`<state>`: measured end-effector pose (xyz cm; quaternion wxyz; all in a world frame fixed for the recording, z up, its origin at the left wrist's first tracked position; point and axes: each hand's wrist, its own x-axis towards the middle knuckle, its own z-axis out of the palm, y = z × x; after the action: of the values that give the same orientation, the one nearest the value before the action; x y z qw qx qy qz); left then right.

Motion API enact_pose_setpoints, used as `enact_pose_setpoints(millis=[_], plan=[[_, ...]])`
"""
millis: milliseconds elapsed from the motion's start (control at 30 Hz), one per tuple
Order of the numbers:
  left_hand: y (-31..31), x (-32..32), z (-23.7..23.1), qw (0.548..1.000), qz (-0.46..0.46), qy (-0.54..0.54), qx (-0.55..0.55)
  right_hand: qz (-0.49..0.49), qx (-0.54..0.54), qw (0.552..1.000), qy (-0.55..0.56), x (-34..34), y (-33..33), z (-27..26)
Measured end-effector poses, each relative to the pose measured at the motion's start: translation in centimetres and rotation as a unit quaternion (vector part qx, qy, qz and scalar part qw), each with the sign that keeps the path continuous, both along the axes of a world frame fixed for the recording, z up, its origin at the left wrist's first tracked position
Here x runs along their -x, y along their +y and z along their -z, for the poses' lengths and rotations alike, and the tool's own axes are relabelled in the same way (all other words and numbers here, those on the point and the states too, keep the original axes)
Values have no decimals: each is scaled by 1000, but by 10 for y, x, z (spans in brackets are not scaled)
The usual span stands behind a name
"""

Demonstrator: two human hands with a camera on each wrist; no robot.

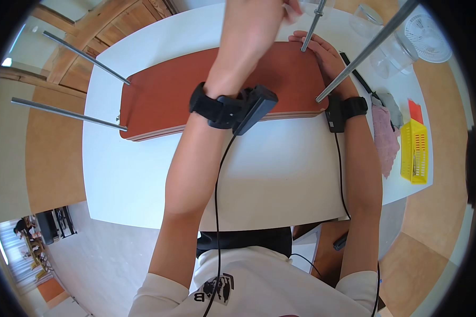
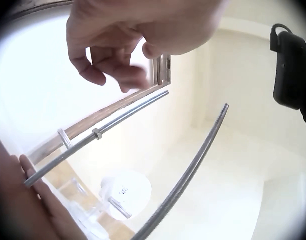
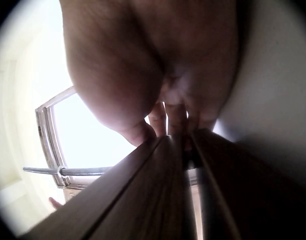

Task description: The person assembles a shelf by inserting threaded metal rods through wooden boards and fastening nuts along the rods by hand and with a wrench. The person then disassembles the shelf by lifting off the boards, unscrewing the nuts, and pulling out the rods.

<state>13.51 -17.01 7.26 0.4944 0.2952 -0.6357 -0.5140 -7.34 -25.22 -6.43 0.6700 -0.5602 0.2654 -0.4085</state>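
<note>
A reddish-brown layered board (image 1: pixel 169 79) with rounded corners lies across the table. Slim metal rods stand up from it near its corners; the threaded far-right rod (image 1: pixel 312 27) carries a small nut (image 2: pixel 97 133). My left hand (image 2: pixel 125 37) is raised over the far side of the board, close to this rod, its fingers loosely bent and blurred with nothing between them. My right hand (image 1: pixel 328 55) grips the board's right end, fingers bent round the far corner. From the right wrist, my right hand (image 3: pixel 158 65) shows thumb and fingertips against the board's layered edge (image 3: pixel 143 185).
The near-right rod (image 1: pixel 365 53) slants up beside my right forearm. Right of the board are clear plastic jars (image 1: pixel 388 58), a white round fan-like thing (image 1: pixel 428 38), a pink cloth (image 1: pixel 386 137) and a yellow basket (image 1: pixel 413 153). Black cables run down from both wrists.
</note>
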Motion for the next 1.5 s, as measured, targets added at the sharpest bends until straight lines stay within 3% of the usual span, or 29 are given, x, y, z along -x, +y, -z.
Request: enact_pose_setpoints(millis=[33, 133, 267, 333, 567, 633, 700, 800, 1033, 1067, 1167, 1233, 1333, 1433, 1467, 1500], plan=[[4, 23, 7, 973, -215, 6, 80, -1, -4, 1000, -3, 0, -1, 1], [7, 33, 10, 974, -184, -91, 96, 3, -14, 1000, -4, 0, 0, 1], [17, 32, 4, 966, -232, -77, 89, 9, -17, 1000, -9, 0, 0, 0], [13, 19, 0, 960, -278, -14, 7, -10, 5, 1000, -5, 0, -1, 0], [24, 40, -3, 965, -253, 9, 69, -12, 11, 1000, -6, -1, -2, 1], [10, 33, 7, 981, -171, -77, 54, -1, -17, 1000, -7, 0, 0, 0], [8, 28, 7, 978, -195, -54, 48, -6, -12, 1000, -6, 0, -1, -1], [12, 15, -3, 965, -253, 63, -26, -5, -9, 1000, -4, 1, 0, -1], [12, 35, 11, 975, -192, -57, 100, 8, -16, 1000, -6, -1, -1, 2], [42, 40, -11, 967, -239, -34, 85, 9, -16, 1000, -6, -2, -2, 1], [14, 21, -5, 965, -259, 48, -10, -8, -8, 1000, -7, 0, -1, -2], [9, 16, -1, 963, -260, 64, -17, 1, 2, 1000, 15, -1, 1, -3], [1, 21, 9, 971, -225, -24, 77, -7, -3, 1000, 0, -1, 0, -1], [38, 39, 3, 969, -192, -51, 149, 4, -22, 1000, -10, -1, 1, 0], [36, 56, 8, 948, -275, -22, 161, 4, -22, 1000, -10, -2, 0, 0], [29, 46, 9, 948, -274, -23, 160, -6, -18, 1000, -11, -2, -1, 0]])
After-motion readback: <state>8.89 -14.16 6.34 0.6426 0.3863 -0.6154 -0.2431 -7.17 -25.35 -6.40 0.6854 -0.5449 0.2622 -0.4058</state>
